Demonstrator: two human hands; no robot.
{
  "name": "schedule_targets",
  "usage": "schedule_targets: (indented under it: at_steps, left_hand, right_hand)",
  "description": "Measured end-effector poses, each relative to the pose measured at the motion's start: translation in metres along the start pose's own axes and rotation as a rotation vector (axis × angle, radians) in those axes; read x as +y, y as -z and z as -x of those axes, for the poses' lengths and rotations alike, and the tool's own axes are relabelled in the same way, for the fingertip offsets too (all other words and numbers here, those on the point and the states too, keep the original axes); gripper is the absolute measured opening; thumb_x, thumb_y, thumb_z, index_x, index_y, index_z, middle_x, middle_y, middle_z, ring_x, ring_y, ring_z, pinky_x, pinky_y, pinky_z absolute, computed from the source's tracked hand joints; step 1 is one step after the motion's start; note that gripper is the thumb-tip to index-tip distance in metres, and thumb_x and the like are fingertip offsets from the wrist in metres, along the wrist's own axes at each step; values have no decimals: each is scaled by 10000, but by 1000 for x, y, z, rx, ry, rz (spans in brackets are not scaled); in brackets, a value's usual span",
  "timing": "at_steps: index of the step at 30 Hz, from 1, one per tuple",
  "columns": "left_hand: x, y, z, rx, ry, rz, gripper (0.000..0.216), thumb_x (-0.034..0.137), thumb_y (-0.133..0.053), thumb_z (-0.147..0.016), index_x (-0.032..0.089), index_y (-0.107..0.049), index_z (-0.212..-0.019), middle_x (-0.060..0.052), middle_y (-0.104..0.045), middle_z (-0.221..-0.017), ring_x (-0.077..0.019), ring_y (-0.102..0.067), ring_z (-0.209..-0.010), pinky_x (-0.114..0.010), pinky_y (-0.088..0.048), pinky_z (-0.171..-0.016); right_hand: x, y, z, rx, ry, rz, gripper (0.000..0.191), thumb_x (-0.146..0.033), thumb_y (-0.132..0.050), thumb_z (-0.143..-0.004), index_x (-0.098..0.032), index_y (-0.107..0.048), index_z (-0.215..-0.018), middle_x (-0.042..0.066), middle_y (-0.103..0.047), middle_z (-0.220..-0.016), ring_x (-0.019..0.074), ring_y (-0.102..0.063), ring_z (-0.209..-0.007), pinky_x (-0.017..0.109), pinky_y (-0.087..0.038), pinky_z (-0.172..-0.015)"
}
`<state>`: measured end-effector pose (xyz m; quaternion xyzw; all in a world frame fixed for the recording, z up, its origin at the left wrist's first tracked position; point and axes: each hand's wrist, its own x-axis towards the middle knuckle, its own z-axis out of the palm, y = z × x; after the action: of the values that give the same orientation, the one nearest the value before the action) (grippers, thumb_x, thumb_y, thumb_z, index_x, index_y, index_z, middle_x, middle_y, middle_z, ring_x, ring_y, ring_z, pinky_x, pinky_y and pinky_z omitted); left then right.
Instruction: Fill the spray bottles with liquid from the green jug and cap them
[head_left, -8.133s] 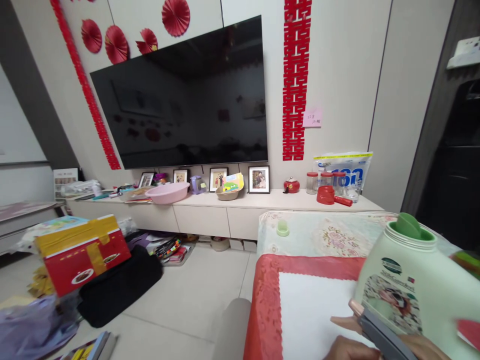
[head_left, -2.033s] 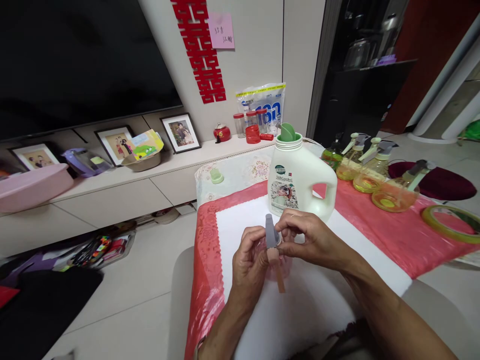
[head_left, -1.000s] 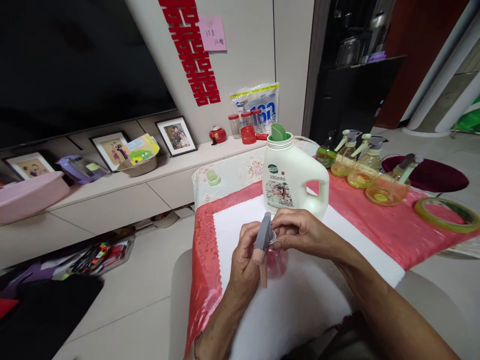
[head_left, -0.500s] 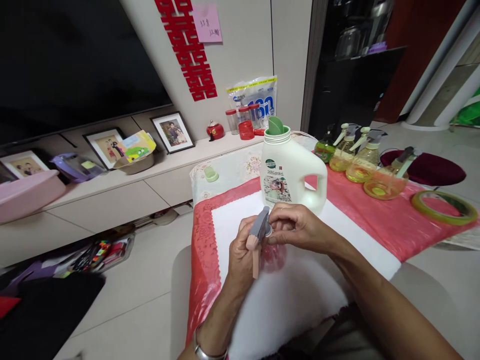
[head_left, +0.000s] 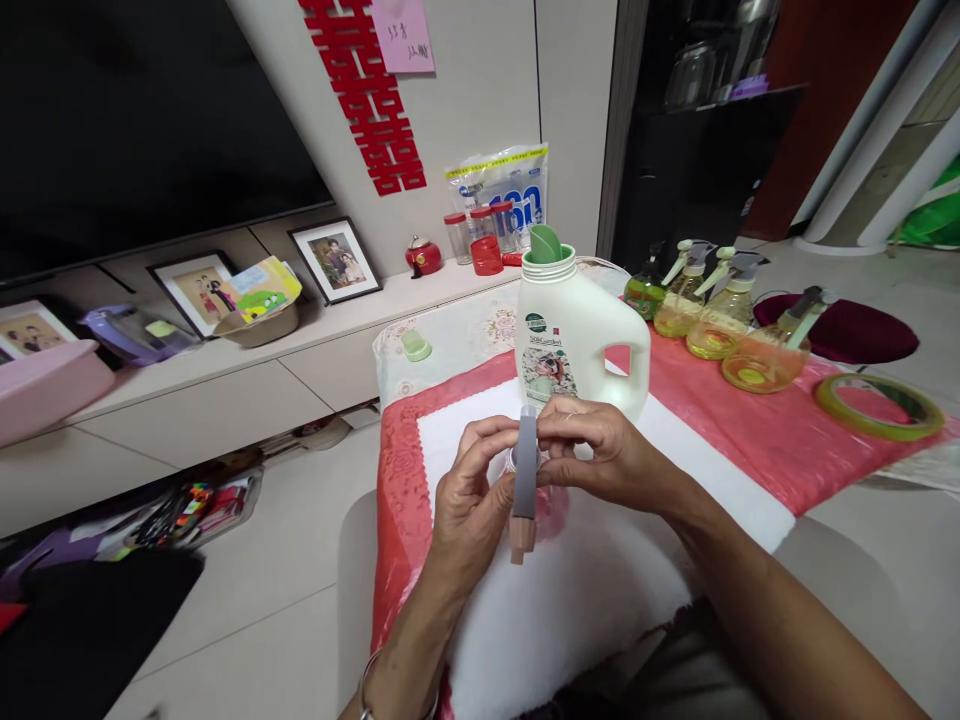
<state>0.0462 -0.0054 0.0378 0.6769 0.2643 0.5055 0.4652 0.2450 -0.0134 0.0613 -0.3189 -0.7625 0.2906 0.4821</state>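
Observation:
A small clear pink spray bottle [head_left: 553,508] stands on the white cloth [head_left: 600,590] in front of me. Its grey trigger head [head_left: 525,480] with a tan trigger sits on the neck. My left hand [head_left: 469,505] curls round the head from the left. My right hand [head_left: 600,455] pinches the collar at the bottle's neck from the right. Just behind my hands stands a white detergent jug [head_left: 574,335] with an open green spout.
Several spray bottles with yellow liquid [head_left: 709,310] stand on the red tablecloth [head_left: 750,430] at the right, with a roll of green tape [head_left: 874,405]. A green cap [head_left: 415,345] lies at the table's far left. A low cabinet [head_left: 225,390] with framed photos runs along the wall.
The grey trigger head has turned between my fingers, from leaning left to pointing straight toward me. Both hands stay on the bottle's neck. The view shifted slightly left.

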Motion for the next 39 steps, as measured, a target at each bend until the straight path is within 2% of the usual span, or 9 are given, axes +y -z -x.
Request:
schedule_targets:
  at_steps: [3, 8, 15, 20, 29, 34, 37, 39]
  left_hand:
    - [-4, 0, 3, 0, 57, 10, 250, 265, -692, -916, 332, -759, -1147, -53, -612, -1238, -236, -584, -1200, -385, -474, -1066]
    - [-8, -7, 7, 77, 183, 168, 219, 381, -731, -885, 355, -778, -1096, -27, -608, -1199, -207, -609, -1124, -336, -509, -995]
    - [-6, -11, 8, 89, 167, 193, 214, 399, -739, -872, 344, -789, -1072, -31, -613, -1153, -200, -600, -1092, -315, -508, -958]
    - [-7, -11, 7, 101, 182, 140, 201, 310, -740, -865, 323, -788, -1060, -34, -623, -1151, -198, -594, -1076, -320, -495, -966]
    - [-15, -10, 8, 84, 159, 172, 250, 380, -785, -833, 283, -751, -1060, -34, -627, -1106, -197, -593, -1015, -306, -504, -898]
    - [-16, -10, 7, 66, 137, 193, 346, 495, -764, -839, 250, -742, -1082, -39, -633, -1040, -201, -604, -958, -321, -506, -888]
    - [-14, -10, 6, 80, 145, 165, 362, 510, -789, -812, 234, -749, -1043, -33, -662, -992, -190, -615, -905, -314, -515, -869]
    - [-12, -10, 6, 106, 186, 180, 364, 479, -824, -784, 242, -735, -1045, -8, -674, -927, -152, -611, -793, -284, -526, -792]
  right_hand:
    - [2, 1, 0, -38, -11, 18, 225, -326, -763, -891, -186, -765, -1067, 17, -596, -846, 92, -554, -739, 227, -472, -654]
    - [2, 3, 0, -105, -62, 33, 285, -350, -758, -893, -136, -755, -1082, 24, -590, -853, 102, -554, -750, 239, -465, -662]
    - [-2, 10, 0, -197, -131, 39, 265, -360, -661, -968, -142, -750, -1089, 38, -610, -891, 133, -591, -831, 283, -477, -749]
    - [0, 9, 1, -201, -130, 41, 256, -359, -668, -964, -152, -750, -1090, 40, -631, -909, 136, -599, -845, 289, -474, -770]
    - [1, 14, 0, -180, -112, 39, 208, -349, -666, -966, -177, -760, -1036, 20, -646, -856, 121, -606, -814, 267, -467, -748]
    - [-3, 17, 3, -22, -167, 23, 217, -358, -709, -930, -167, -739, -1030, 25, -638, -872, 112, -610, -752, 255, -487, -681]
    - [-6, 11, 2, 15, -154, -25, 234, -379, -721, -916, -172, -731, -1024, 23, -639, -901, 95, -619, -728, 239, -507, -664]
    - [-7, 6, 1, 22, -151, -47, 244, -392, -729, -907, -167, -729, -1001, 28, -639, -916, 92, -627, -728, 237, -519, -669]
